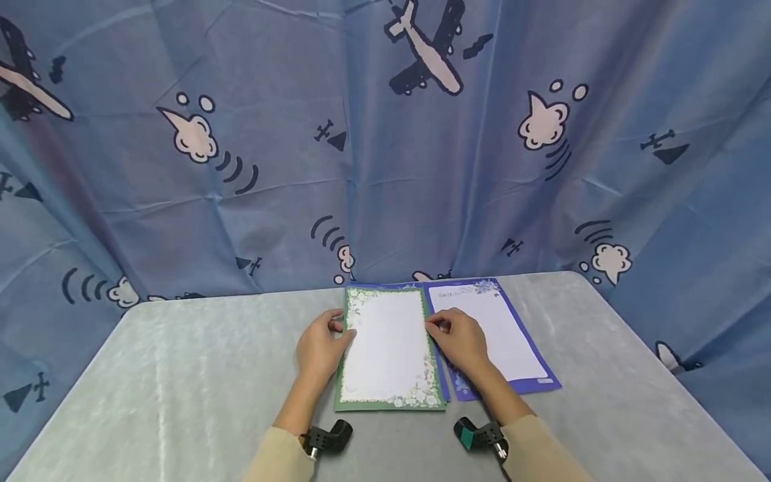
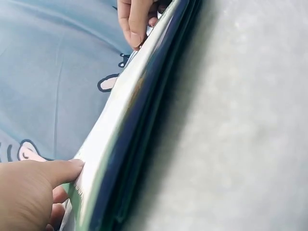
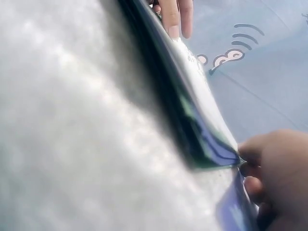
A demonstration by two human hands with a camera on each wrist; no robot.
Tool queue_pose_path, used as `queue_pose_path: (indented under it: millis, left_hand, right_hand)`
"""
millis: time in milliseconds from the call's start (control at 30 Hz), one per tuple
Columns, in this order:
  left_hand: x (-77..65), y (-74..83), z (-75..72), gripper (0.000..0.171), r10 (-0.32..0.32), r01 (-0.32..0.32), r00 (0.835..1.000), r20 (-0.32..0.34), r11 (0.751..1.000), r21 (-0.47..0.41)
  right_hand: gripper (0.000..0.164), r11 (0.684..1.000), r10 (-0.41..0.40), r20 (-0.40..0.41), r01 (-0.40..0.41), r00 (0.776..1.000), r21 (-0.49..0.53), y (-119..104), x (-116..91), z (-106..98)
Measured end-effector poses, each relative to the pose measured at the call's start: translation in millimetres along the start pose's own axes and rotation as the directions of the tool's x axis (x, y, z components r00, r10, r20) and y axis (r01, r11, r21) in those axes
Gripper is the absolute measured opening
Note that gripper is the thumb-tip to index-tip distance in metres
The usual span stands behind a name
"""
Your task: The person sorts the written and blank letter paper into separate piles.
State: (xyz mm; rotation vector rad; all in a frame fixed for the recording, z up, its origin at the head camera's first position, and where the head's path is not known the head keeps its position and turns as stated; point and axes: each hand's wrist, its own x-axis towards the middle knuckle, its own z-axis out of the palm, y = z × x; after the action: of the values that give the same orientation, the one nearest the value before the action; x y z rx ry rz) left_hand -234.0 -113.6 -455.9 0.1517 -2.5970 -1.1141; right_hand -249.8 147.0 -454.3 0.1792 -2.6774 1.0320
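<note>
From my remote seat, I had the green-bordered floral sheet (image 1: pixel 388 348) directly between the two hands, its long axis running from near edge to far edge of the tabletop (image 1: pixel 181 375), its top end close to the far edge. The left hand (image 1: pixel 321 345) pinched its left border, thumb on the white face; the right hand (image 1: pixel 462 338) had its fingers clamped on the right border. Neither was plainly nearer. The blue-bordered sheet (image 1: pixel 488 328) lay rightward, partly hidden by the right forearm. Blurred wrist views left me unsure how many layers were gripped.
</note>
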Motion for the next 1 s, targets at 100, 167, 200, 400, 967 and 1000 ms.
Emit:
queue_pose_path:
  millis: [100, 167, 200, 400, 967, 1000]
  left_hand:
    - [-1.4, 0.3, 1.7, 0.039, -0.011, 0.011, 1.0, -0.015, 1.0, -0.018]
    - [-2.2, 0.6, 2.7, 0.035, -0.018, 0.018, 1.0, -0.018, 0.999, -0.029]
    - [-2.3, 0.8, 3.1, 0.034, -0.023, 0.022, 1.0, -0.019, 0.999, -0.034]
    - [-2.7, 2.0, 3.1, 0.029, -0.023, 0.021, 0.999, -0.03, 0.998, -0.053]
    - [-2.9, 2.7, 1.2, 0.022, -0.045, 0.042, 0.999, -0.022, 0.993, -0.112]
    - [-2.8, 2.7, 1.3, 0.022, -0.044, 0.041, 0.999, -0.023, 0.992, -0.117]
  right_hand:
    - [0.008, 1.0, -0.016, -0.001, 0.016, 1.0, -0.022, 0.5, -0.6, -0.7]
    - [0.009, 0.999, -0.031, -0.002, 0.031, 1.0, -0.037, 0.3, -1.1, -0.9]
    - [0.009, 0.998, -0.037, -0.003, 0.037, 0.999, -0.043, 0.2, -1.3, -0.9]
    - [0.01, 0.998, -0.039, -0.004, 0.039, 0.999, -0.049, -1.8, -2.4, -0.9]
    - [0.008, 0.998, -0.054, -0.021, 0.053, 0.998, -0.042, -0.9, -0.5, 0.8]
    - [0.008, 0.998, -0.053, -0.024, 0.052, 0.998, -0.041, -0.6, -0.5, 0.7]
